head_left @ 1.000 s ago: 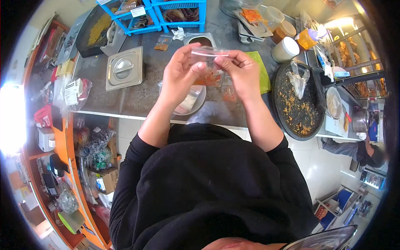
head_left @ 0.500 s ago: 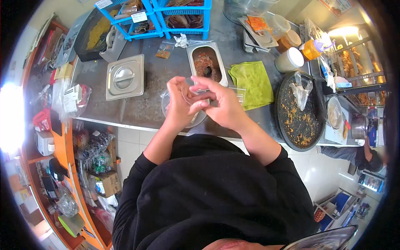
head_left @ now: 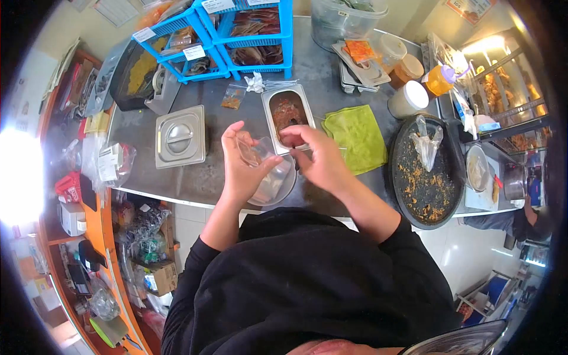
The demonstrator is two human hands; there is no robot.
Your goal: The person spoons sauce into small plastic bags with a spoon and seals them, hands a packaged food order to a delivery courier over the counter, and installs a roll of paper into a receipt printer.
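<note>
My left hand (head_left: pixel 239 171) holds a small clear plastic bag (head_left: pixel 248 155) between thumb and fingers. Beneath it, a round clear dish (head_left: pixel 288 188) holds more clear plastic pieces. My right hand (head_left: pixel 319 157) reaches over the near end of a rectangular steel pan (head_left: pixel 267 112), its thumb and fingers apart. Inside the pan lies a reddish-brown minced filling (head_left: pixel 287 111). A dark object in it is partly hidden behind my right fingers. Left of my hands, a steel lid (head_left: pixel 179 137) with a recessed handle rests on the metal table.
A green cloth (head_left: pixel 358 139) lies right of the pan, beside a black oval tray (head_left: pixel 427 195) with crumbs. Blue baskets (head_left: pixel 254 41) stand behind. A small packet (head_left: pixel 233 96), lidded jars (head_left: pixel 408 99) and a tape dispenser (head_left: pixel 163 94) are around. Another person is at far right.
My hands have separated. The right has moved down and away from the left, its fingers now by the pan's near end. The plastic bag stays in my left hand. The view has shifted slightly.
</note>
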